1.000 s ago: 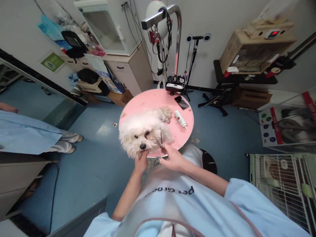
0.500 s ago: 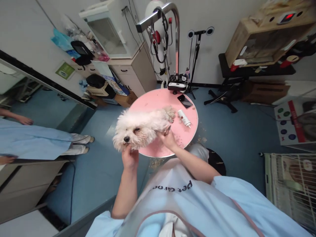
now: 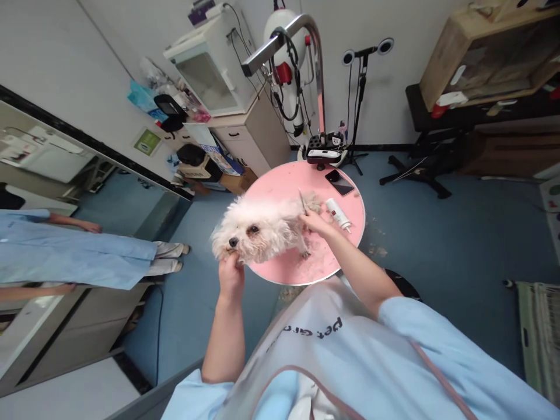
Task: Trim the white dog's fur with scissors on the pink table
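A fluffy white dog [image 3: 266,224] stands on the round pink table [image 3: 284,175], its head toward the left. Under its muzzle, my left hand [image 3: 231,280] is closed on the chin, the fingertips partly lost in the fur. My right hand [image 3: 317,223] grips what look like scissors [image 3: 303,201], their slim blades pointing up against the dog's side near its rear. One front paw shows on the tabletop. To the right of my right hand lies a white bottle [image 3: 338,214] with a nozzle.
A dark phone [image 3: 339,182] lies at the table's far right. A metal grooming arm [image 3: 321,87] with a looped cable rises behind, beside a tool holder [image 3: 324,154] with a white clipper. Another person in a blue gown [image 3: 83,245] stands at left. Hair clippings litter table and floor.
My right hand has moved from the dog's front leg up to its side, scissors now pointing up. The front leg shows again. My left hand stays under the chin; the view has shifted.
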Demonstrator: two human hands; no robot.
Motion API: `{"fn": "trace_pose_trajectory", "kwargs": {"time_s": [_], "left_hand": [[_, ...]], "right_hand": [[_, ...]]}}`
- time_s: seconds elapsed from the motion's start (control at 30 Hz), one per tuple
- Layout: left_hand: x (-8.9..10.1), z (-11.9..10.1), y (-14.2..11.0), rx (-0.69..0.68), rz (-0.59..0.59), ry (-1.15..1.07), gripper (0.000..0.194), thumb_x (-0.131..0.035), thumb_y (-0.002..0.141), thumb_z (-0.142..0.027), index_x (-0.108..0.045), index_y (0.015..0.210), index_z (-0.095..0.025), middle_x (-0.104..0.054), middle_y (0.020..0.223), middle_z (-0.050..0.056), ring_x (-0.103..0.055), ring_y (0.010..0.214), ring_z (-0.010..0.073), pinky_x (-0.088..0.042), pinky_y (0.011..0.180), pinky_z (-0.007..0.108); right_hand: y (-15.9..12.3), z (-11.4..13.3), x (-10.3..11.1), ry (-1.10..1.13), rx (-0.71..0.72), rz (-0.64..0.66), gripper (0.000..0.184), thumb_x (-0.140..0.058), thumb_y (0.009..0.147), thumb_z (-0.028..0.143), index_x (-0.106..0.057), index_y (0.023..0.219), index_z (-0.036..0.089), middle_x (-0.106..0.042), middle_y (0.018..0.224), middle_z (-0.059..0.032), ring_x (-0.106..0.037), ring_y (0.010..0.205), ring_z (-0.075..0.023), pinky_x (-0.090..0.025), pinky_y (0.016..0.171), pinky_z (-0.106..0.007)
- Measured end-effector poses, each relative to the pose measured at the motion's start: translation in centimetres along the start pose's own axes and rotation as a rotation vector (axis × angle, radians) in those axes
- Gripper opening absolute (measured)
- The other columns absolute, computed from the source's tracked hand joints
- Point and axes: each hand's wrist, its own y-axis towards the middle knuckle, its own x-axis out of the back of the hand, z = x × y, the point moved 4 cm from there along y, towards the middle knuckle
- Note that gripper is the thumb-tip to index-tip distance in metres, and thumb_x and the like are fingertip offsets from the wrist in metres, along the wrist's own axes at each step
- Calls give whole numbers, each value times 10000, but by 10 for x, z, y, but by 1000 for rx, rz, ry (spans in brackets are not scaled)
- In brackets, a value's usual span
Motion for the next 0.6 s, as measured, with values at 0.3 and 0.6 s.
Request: {"fn": "trace_pose_trajectory", "kwargs": {"time_s": [0.3,0.6], "left_hand": [[-47,-9,5,47,123,79,334,-665,617,-227,-674,946,-170,-679,976,30,-626,963,174,-499,859,258],[-48,2,0,68,137,94,359,-672,632,-226,-656,987,-176,-672,1006,31,-623,968,172,-489,868,273]], "right_hand": [[-135,-39,-76,294,73,35,322,-637,662,340,-452,874,184,-547,801,-12,-546,719,-150,-470,670,-319],[-114,-9,-106,226,149,46,268,-573,682,217,-421,902,200,-493,785,15,-499,693,-135,-423,638,-287]]}}
